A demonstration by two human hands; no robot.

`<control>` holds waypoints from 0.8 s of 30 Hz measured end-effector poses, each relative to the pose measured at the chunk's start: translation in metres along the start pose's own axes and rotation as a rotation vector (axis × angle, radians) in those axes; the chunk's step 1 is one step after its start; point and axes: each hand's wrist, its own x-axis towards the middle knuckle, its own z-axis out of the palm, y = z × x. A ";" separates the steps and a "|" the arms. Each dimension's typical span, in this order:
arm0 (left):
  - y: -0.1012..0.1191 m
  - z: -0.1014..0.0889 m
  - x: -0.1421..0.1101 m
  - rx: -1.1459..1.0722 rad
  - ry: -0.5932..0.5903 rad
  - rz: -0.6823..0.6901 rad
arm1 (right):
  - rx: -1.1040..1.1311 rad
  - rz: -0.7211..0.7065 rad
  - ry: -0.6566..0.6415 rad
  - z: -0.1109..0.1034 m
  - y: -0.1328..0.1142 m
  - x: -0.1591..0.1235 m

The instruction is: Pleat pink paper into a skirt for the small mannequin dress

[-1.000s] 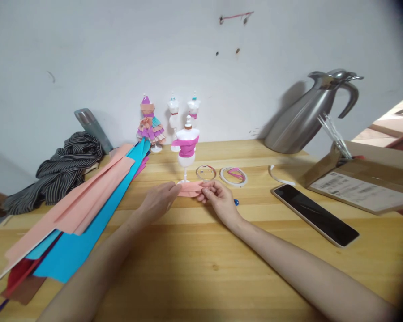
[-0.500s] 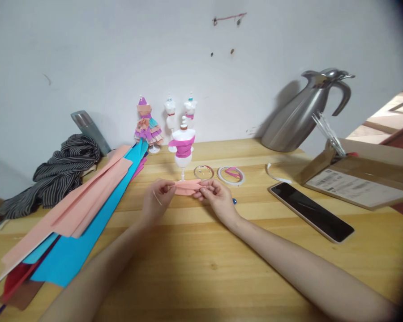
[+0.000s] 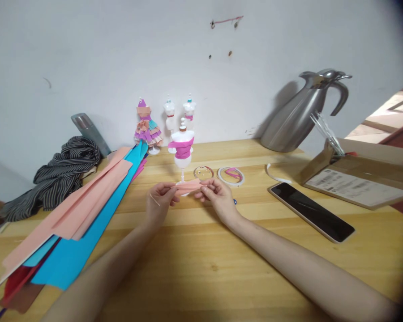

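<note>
A small strip of pink crepe paper is stretched between my two hands, just above the table. My left hand pinches its left end between thumb and fingers; a thin pale strip lies across the back of this hand. At the other end, my right hand grips the paper the same way. Right behind the strip stands a white mini mannequin wrapped in magenta paper, its base partly hidden. Beyond it are two more white mannequins and one in a ruffled paper dress.
Long folded crepe sheets and a striped cloth lie on the left, near a bottle. Tape rolls sit behind my right hand. A phone, cardboard box and steel jug occupy the right.
The pink strip has tilted and narrowed, with a pale edge now showing beneath it. My left hand has shifted slightly, and both hands still hold the strip.
</note>
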 end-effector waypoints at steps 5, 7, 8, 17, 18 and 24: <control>-0.011 -0.002 0.005 -0.052 -0.023 0.087 | -0.013 -0.027 0.037 -0.001 0.000 -0.001; -0.016 -0.003 0.008 -0.065 -0.023 0.121 | -0.026 -0.022 0.041 -0.001 0.000 -0.001; -0.018 -0.004 0.009 -0.069 -0.020 0.137 | -0.032 -0.020 0.042 -0.001 0.000 -0.001; -0.027 -0.010 0.014 0.060 -0.053 0.337 | -0.058 -0.054 0.062 -0.002 0.001 -0.001; -0.028 -0.010 0.015 0.075 -0.062 0.340 | -0.053 -0.054 0.059 -0.002 0.001 -0.001; -0.035 -0.013 0.018 0.143 -0.055 0.354 | -0.056 -0.075 0.064 -0.004 0.001 0.000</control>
